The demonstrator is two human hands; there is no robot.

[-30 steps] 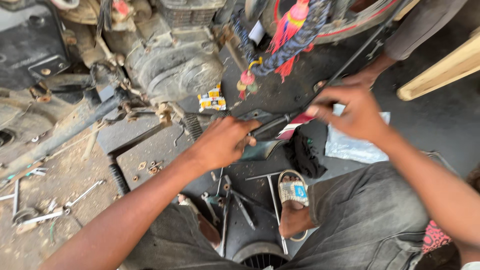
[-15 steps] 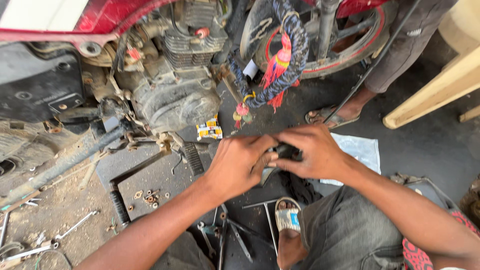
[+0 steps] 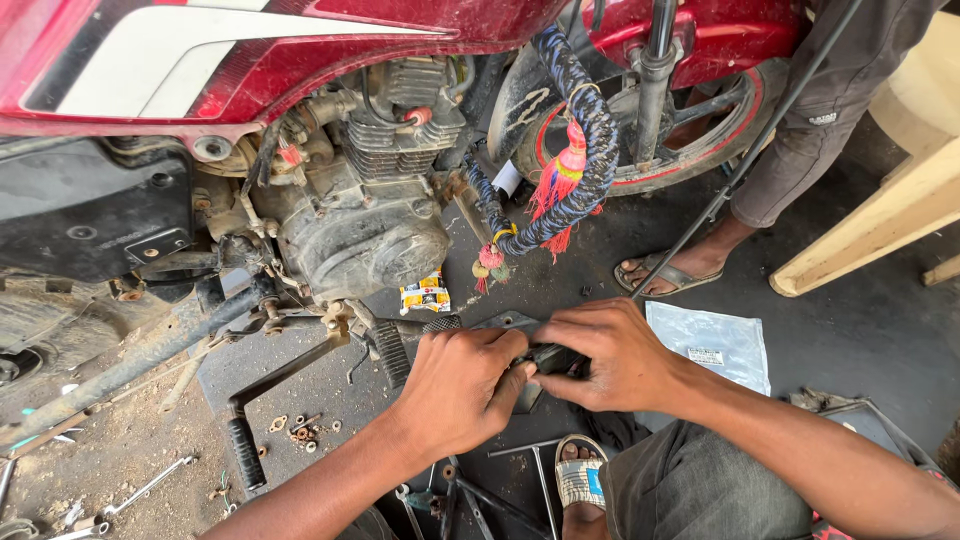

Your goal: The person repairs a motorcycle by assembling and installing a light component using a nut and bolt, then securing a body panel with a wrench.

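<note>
- One red motorcycle (image 3: 300, 40) fills the top of the view, its grey engine (image 3: 360, 220) hanging above the dark ground, the front wheel (image 3: 690, 120) to the right.
- Another person's leg (image 3: 800, 150) in dark trousers stands by that wheel, a sandalled foot (image 3: 665, 272) planted below it.
- Both hands meet just below the engine: the left hand (image 3: 460, 390) and the right hand (image 3: 615, 355) are curled tightly around a small black part (image 3: 550, 357), holding it between them above the person's own sandal (image 3: 580, 478).
- Beside the right hand lies a clear plastic bag (image 3: 715, 345).
- Loose nuts (image 3: 300, 432) and a wrench (image 3: 150, 487) lie on the ground at left.
</note>
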